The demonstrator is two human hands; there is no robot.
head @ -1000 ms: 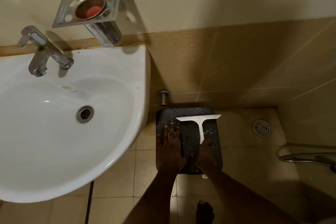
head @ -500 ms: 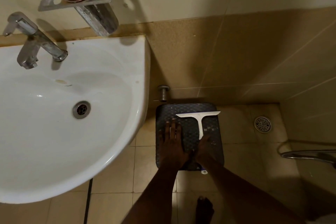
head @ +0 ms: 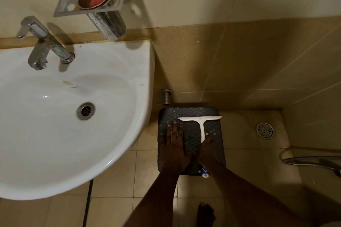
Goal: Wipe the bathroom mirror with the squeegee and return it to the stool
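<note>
Bathroom floor stool [head: 191,116] carrying squeegee [head: 201,124]; handle is pointing toward right hand [head: 205,153], fingers closing around it; left hand [head: 174,150] lying flat.

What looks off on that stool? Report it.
Little stands out. The squeegee lies flat on the stool, its blade overhanging the far right edge slightly. The right hand covers its handle end.

White ceramic sink [head: 110,153] with steel plughole [head: 86,111], chrome mixer tap [head: 44,44] at its back edge; metal wall-mounted soap dish [head: 73,3] holding pink soap [head: 97,1]; round floor drain [head: 265,130] in beige tiled floor [head: 239,153]; chrome hose [head: 311,161] at right
</note>
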